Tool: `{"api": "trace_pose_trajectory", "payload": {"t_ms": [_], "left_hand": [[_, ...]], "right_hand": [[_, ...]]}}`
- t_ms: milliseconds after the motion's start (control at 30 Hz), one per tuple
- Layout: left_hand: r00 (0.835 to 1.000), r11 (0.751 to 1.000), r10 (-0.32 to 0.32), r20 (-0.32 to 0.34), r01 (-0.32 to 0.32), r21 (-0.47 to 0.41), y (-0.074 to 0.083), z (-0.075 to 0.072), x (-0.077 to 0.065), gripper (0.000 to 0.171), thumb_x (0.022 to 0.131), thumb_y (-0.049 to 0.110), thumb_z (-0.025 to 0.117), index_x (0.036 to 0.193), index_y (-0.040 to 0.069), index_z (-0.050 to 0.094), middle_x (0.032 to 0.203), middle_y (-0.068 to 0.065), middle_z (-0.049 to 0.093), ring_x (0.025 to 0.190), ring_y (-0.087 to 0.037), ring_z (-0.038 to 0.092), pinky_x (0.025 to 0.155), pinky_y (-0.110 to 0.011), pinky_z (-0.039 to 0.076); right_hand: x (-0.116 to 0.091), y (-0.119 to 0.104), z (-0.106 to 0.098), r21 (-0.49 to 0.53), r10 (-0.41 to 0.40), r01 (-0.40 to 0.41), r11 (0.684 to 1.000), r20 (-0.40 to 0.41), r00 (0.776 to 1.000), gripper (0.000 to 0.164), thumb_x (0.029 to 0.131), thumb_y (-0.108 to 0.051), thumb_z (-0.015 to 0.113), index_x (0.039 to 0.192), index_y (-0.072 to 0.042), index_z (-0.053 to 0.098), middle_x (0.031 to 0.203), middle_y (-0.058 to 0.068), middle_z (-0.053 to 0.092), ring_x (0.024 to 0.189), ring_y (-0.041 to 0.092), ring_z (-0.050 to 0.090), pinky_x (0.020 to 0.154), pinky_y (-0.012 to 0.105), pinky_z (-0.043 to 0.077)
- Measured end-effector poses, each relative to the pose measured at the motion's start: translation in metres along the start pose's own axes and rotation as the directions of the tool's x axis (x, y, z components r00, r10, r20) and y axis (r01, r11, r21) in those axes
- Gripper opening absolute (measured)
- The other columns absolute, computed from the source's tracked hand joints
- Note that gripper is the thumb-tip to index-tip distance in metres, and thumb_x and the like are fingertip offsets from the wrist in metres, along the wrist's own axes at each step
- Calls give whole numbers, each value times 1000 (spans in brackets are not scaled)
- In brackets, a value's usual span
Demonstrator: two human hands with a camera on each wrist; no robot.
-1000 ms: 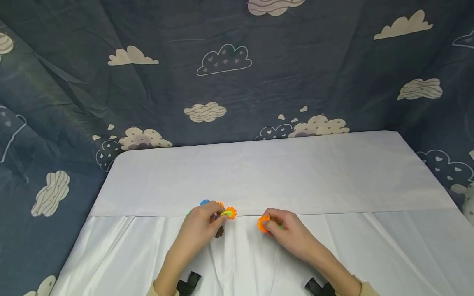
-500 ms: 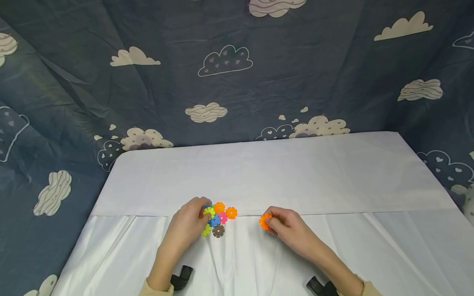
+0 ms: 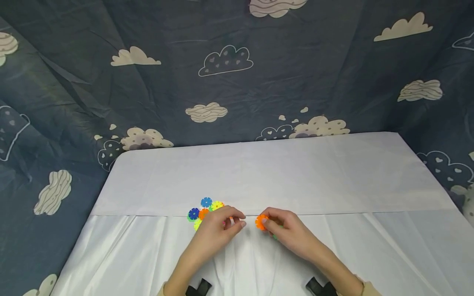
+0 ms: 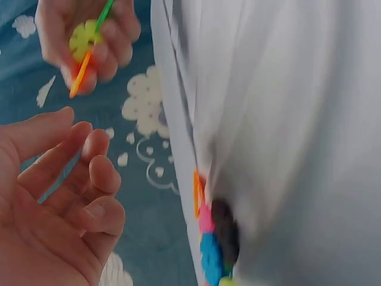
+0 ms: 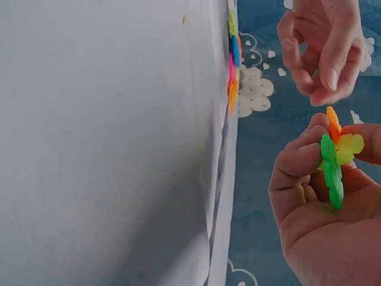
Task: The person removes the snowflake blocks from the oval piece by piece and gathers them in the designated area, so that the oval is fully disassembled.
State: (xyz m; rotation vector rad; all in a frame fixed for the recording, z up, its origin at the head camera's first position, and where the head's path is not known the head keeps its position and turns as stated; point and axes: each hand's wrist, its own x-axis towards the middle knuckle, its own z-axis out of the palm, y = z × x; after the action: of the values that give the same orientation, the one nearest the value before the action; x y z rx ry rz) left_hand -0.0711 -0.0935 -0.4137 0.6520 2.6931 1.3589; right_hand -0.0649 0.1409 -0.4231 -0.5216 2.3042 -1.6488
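My right hand pinches a small joined cluster of plastic snowflake discs. In the right wrist view an orange disc, a yellow-green disc and a green disc show, slotted together at angles. My left hand hovers just left of it, in front of the loose discs. Its fingers are loosely bent with nothing between them, apart from the cluster. Loose discs lie in a pile behind it, among them a blue disc, a dark blue disc and a yellow disc. My left hand hides part of the pile.
A white cloth with a seam and creases covers the table. Dark curtain fabric with cloud prints hangs behind and at the sides. Black straps show by the wrists.
My left hand went left over the pile, then came right toward the right hand. The yellow disc it held is no longer in its fingers. My right hand stays nearly in place, gripping the cluster.
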Motion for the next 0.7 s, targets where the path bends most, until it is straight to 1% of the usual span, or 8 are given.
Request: {"api": "trace_pose_trajectory", "payload": {"t_ms": [67,167,300,400,467,533,600,700], "left_hand": [[1000,999,8,16,-7,-48,1,6,0,6,90,21,74,96,20,72,81,15,59,66,-8,51,57,-23,44],[999,996,43,7,-42,-74,3,13,-1,8,88,18,75,93,23,71,80,15,59,65,-7,50,57,-22,43],[996,995,87,-33,-88,-38,8,20,-1,16,84,9,77,90,20,68,79,15,57,62,-5,46,54,-20,39],[994,995,96,-60,-96,0,11,22,-1,16,82,8,79,86,18,67,75,14,53,61,-4,45,53,-19,38],[994,996,87,-71,-87,10,13,23,-1,16,82,9,80,83,17,67,73,13,52,62,-4,45,53,-20,39],[995,998,64,-70,-64,0,13,23,-1,15,81,9,80,82,16,67,72,13,52,62,-4,46,53,-20,39],[998,999,28,-58,-30,-34,13,22,-1,14,82,9,79,81,17,67,70,12,53,62,-5,47,53,-21,41],[1000,994,-23,-17,21,-103,12,20,-2,12,85,10,76,83,18,67,71,10,56,64,-7,51,54,-22,42]], "right_hand": [[-1,-1,2,-15,1,-1,1000,3,1000,22,103,-29,54,95,-13,68,82,14,62,74,27,57,65,28,46],[-2,-3,4,-50,-8,9,999,1,1000,22,102,-32,55,95,-17,68,83,10,63,76,23,59,67,29,46],[-4,-6,8,-106,-36,35,994,-9,999,16,101,-33,56,93,-26,68,87,2,66,81,16,60,72,29,48],[-4,-7,10,-147,-71,67,987,-22,997,12,100,-26,59,91,-29,67,89,-4,67,82,11,60,75,28,48],[-4,-8,11,-164,-88,82,983,-29,996,12,99,-21,61,91,-28,67,88,-5,67,82,10,60,75,28,48],[-4,-8,12,-168,-90,84,982,-28,996,10,98,-21,62,91,-25,68,88,-5,67,82,10,60,75,27,48],[-4,-7,12,-163,-72,68,984,-23,997,9,98,-27,63,92,-24,69,89,-6,68,83,10,60,76,28,48],[-5,-7,10,-150,-28,25,988,-20,999,12,97,-38,62,95,-28,68,92,-9,68,87,10,60,76,29,47]]}}
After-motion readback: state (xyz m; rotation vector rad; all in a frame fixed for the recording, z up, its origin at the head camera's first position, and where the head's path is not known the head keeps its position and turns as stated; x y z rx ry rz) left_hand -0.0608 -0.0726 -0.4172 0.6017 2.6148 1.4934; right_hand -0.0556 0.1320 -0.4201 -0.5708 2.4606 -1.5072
